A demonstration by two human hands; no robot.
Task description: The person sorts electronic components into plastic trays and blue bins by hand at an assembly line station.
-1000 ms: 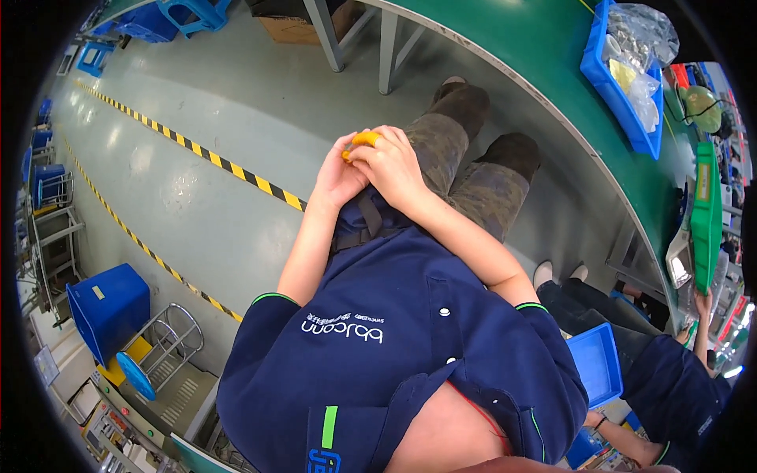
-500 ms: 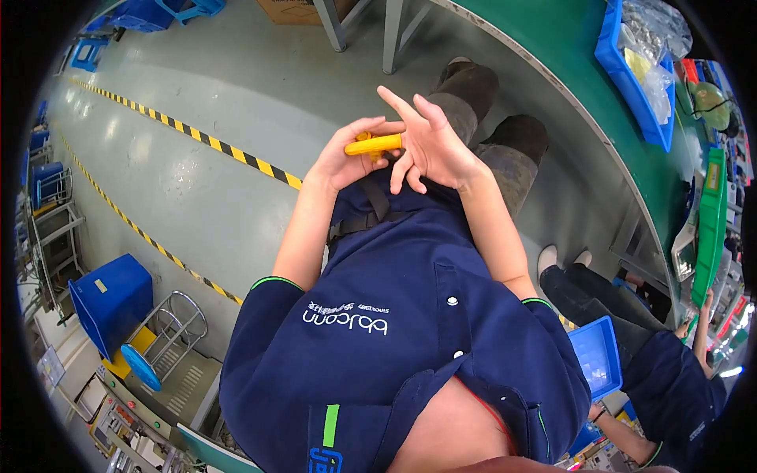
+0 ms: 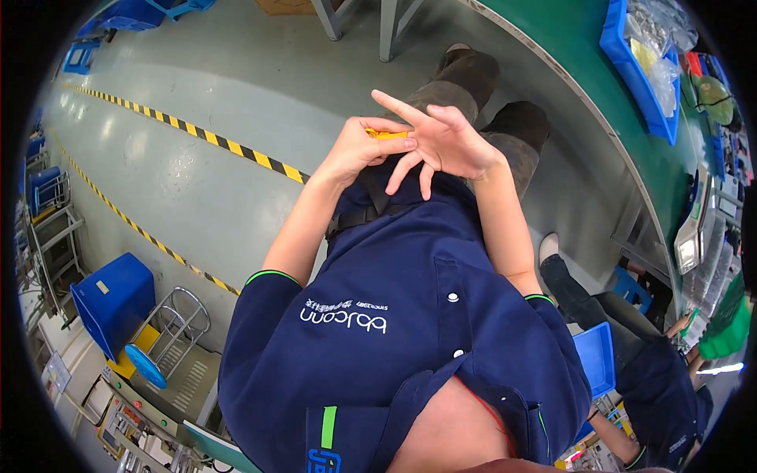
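Observation:
My left hand point(image 3: 365, 148) is closed, its thumb and fingers pinching a yellow finger cot point(image 3: 385, 134). Only a short strip of yellow shows above the left thumb. The cot appears to sit on one finger of my right hand point(image 3: 457, 148), which points left into the left hand's grip; that finger is mostly hidden. My right hand's other fingers are spread, the palm partly turned up, holding nothing that I can see. Both hands meet in front of my waist.
A green table point(image 3: 579, 55) curves along the right, bearing a blue bin point(image 3: 640, 75) with plastic bags. A co-worker point(image 3: 662, 386) at the lower right handles a green tray point(image 3: 729, 323). Left are a blue box point(image 3: 114, 299), a metal stool point(image 3: 177, 315) and striped floor tape point(image 3: 213, 138).
The left thumb has come across the finger cot, so less yellow shows. The right hand shifted slightly right, its lower fingers spreading. The co-worker's green tray moved nearer to them.

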